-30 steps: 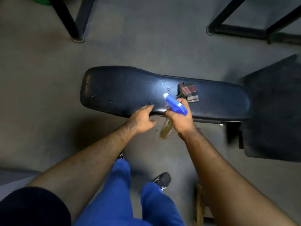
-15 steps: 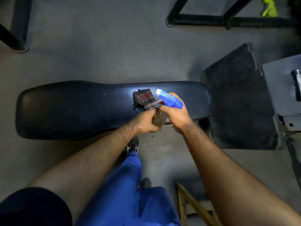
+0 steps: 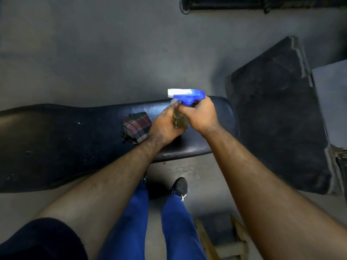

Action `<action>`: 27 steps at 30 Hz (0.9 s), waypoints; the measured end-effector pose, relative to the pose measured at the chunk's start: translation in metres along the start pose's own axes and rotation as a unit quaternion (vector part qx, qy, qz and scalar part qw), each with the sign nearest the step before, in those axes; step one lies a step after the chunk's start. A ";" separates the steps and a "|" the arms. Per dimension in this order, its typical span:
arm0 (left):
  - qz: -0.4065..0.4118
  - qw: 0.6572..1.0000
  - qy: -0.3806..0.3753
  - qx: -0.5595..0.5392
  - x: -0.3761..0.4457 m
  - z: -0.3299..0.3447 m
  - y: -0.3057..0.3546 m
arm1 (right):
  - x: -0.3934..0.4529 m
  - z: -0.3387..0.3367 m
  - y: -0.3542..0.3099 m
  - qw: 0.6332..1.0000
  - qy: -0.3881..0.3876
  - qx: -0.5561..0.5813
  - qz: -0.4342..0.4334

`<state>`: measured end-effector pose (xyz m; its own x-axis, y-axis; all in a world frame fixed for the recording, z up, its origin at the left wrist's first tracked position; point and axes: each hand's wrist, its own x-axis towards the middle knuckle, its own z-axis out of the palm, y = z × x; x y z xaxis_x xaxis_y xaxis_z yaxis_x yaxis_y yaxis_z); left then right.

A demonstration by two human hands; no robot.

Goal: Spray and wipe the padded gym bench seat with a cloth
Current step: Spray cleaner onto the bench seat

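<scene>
A spray bottle [image 3: 185,102] is held in both hands above the black padded bench [image 3: 78,145].

The bottle's neck is gripped by the curled fingers of the right hand [image 3: 200,114], while its clear body is clasped by the left hand [image 3: 165,126]; the blue-and-white nozzle is pointed left. A folded plaid cloth [image 3: 136,126] is laid on the glossy, droplet-flecked vinyl, just beside the left hand.

Both hands hide most of the spray bottle's body [image 3: 179,119].
</scene>
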<state>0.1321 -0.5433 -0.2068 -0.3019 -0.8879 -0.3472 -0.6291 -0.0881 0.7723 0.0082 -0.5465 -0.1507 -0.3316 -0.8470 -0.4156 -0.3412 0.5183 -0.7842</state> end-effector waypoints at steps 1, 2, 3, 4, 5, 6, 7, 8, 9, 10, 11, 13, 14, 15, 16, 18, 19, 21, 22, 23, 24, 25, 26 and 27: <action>-0.002 1.000 0.006 0.001 0.000 0.003 -0.001 | 0.000 -0.002 0.002 1.000 -0.009 0.002 -0.007; -0.004 1.000 0.006 0.005 -0.001 0.005 -0.001 | -0.002 -0.002 0.006 1.000 -0.014 0.005 -0.013; -0.007 1.000 0.003 0.009 -0.003 0.008 -0.001 | -0.005 -0.002 0.011 1.000 -0.017 0.010 -0.015; -0.010 1.000 -0.003 0.013 -0.004 0.009 -0.001 | -0.008 -0.001 0.014 1.000 -0.017 0.019 -0.014; -0.012 1.000 -0.009 0.013 -0.004 0.011 -0.002 | -0.012 0.000 0.016 0.999 -0.018 0.030 -0.012; -0.013 1.000 -0.013 0.018 -0.004 0.012 -0.001 | -0.014 0.000 0.018 0.999 -0.022 0.039 -0.011; -0.013 1.000 -0.011 0.024 -0.005 0.013 -0.002 | -0.017 -0.002 0.019 0.998 -0.028 0.046 -0.012; -0.014 0.999 -0.005 0.029 -0.006 0.013 -0.001 | -0.018 -0.004 0.020 0.998 -0.034 0.046 -0.018; -0.012 1.000 0.002 0.027 -0.008 0.013 0.000 | -0.019 -0.007 0.020 0.998 -0.041 0.041 -0.026; -0.015 1.000 0.007 0.025 -0.009 0.012 0.001 | -0.021 -0.010 0.022 0.998 -0.049 0.035 -0.033; -0.019 1.000 0.011 0.022 -0.011 0.011 0.002 | -0.024 -0.012 0.025 0.997 -0.055 0.031 -0.036; -0.029 0.999 0.004 0.017 -0.018 0.008 0.004 | -0.033 -0.012 0.035 0.997 -0.056 0.050 -0.020; -0.042 0.999 0.004 0.005 -0.024 0.007 0.002 | -0.039 -0.010 0.039 0.996 -0.045 0.077 0.005; -0.062 0.998 0.016 -0.021 -0.031 0.006 -0.001 | -0.047 -0.007 0.044 0.993 -0.025 0.111 0.036; -0.094 0.994 0.037 -0.047 -0.041 0.005 -0.004 | -0.057 -0.004 0.048 0.987 0.004 0.142 0.076; -0.150 0.984 0.067 -0.074 -0.067 0.002 -0.011 | -0.080 0.007 0.056 0.966 0.047 0.190 0.171; -0.167 0.981 0.074 -0.071 -0.080 -0.002 -0.016 | -0.090 0.015 0.060 0.960 0.045 0.193 0.198; -0.182 0.978 0.092 -0.042 -0.102 -0.011 -0.032 | -0.104 0.036 0.065 0.972 -0.004 0.147 0.184; -0.186 0.977 0.099 -0.028 -0.109 -0.015 -0.039 | -0.106 0.046 0.065 0.979 -0.033 0.120 0.160; -0.185 0.977 0.104 -0.013 -0.112 -0.020 -0.047 | -0.104 0.057 0.063 0.985 -0.058 0.093 0.131; -0.179 0.978 0.110 0.006 -0.112 -0.025 -0.056 | -0.101 0.066 0.059 0.991 -0.075 0.059 0.096; -0.168 0.978 0.118 0.026 -0.110 -0.030 -0.064 | -0.095 0.076 0.057 0.994 -0.093 0.025 0.059; -0.160 0.977 0.129 0.047 -0.106 -0.036 -0.073 | -0.088 0.086 0.055 0.994 -0.111 -0.014 0.021; -0.151 0.976 0.145 0.067 -0.100 -0.042 -0.084 | -0.080 0.097 0.055 0.990 -0.125 -0.055 -0.026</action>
<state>0.2453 -0.4660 -0.2142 0.1139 -0.9230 -0.3676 -0.7522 -0.3218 0.5751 0.1008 -0.4618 -0.2054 -0.0875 -0.8685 -0.4879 -0.4501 0.4714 -0.7584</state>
